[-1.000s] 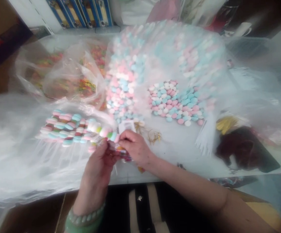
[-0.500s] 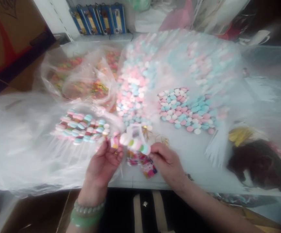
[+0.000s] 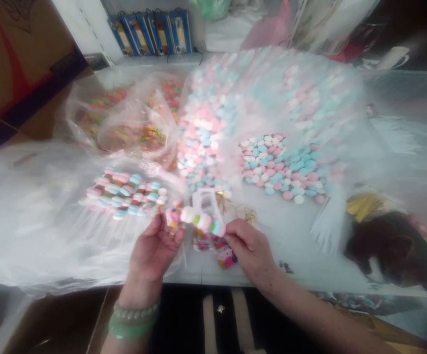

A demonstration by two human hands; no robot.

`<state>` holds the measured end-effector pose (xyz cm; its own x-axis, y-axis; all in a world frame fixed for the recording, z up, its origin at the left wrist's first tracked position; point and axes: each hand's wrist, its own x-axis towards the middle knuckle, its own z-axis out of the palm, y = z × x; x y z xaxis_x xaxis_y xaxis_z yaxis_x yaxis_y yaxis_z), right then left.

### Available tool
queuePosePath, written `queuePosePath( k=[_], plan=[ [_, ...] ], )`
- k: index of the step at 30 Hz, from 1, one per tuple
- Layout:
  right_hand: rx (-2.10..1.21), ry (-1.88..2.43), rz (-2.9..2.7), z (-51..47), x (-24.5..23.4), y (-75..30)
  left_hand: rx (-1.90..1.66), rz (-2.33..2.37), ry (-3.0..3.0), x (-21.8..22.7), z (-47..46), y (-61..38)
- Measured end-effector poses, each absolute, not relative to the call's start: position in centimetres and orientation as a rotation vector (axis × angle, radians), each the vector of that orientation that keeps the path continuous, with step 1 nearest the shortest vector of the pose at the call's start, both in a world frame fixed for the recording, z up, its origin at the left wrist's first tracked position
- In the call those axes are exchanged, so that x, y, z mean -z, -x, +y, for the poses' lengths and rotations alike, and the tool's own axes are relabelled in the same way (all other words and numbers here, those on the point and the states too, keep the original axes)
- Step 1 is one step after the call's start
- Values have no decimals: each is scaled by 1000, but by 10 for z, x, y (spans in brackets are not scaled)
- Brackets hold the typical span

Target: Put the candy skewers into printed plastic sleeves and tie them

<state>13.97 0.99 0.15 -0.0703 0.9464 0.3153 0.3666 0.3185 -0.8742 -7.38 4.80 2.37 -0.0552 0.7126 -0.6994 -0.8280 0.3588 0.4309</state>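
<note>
Between my two hands lies a short row of marshmallow pieces (image 3: 204, 221), white, pink, green and blue, apparently a candy skewer. My right hand (image 3: 252, 250) pinches its right end between thumb and fingers. At its left end, my left hand (image 3: 158, 248) is palm up, thumb and fingers closed round a small pink and yellow printed piece (image 3: 174, 215). Whether that piece is a wrapper or a label I cannot tell. Below the row, more printed packets (image 3: 226, 256) lie on the table. Behind it are a white label-like strip (image 3: 203, 199) and gold twist ties (image 3: 250, 215).
Finished-looking candy skewers (image 3: 125, 191) lie in plastic on the left. Loose pastel marshmallows (image 3: 280, 164) spread across the middle and right, with a bag of orange-green candies (image 3: 150, 135) behind. White sticks (image 3: 324, 221) and a dark brown item (image 3: 386, 246) are at the right.
The candy row and both hands have shifted very slightly left. Both hands keep their hold.
</note>
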Motion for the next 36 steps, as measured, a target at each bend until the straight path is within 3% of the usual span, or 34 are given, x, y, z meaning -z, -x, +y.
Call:
queuePosePath(
  k=[10, 15, 18, 25, 28, 36],
  plan=[
    [-60, 1226, -1863, 9, 5, -134, -1439, 1058, 35, -20, 48, 67],
    [46, 1171, -1923, 9, 2, -135, -1469, 1021, -112, -13, 48, 73],
    [-120, 1169, -1889, 9, 4, -138, -1410, 1033, -172, -9, 48, 77],
    [-1100, 1389, -1582, 12, 6, -140, -1319, 1085, -242, -5, 44, 75],
    [-1377, 1481, -1431, 14, 6, -138, -1301, 1098, -270, -3, 43, 69],
    [-1206, 1470, -1455, 10, 9, -131, -1392, 1120, -211, -1, 46, 67]
  ],
)
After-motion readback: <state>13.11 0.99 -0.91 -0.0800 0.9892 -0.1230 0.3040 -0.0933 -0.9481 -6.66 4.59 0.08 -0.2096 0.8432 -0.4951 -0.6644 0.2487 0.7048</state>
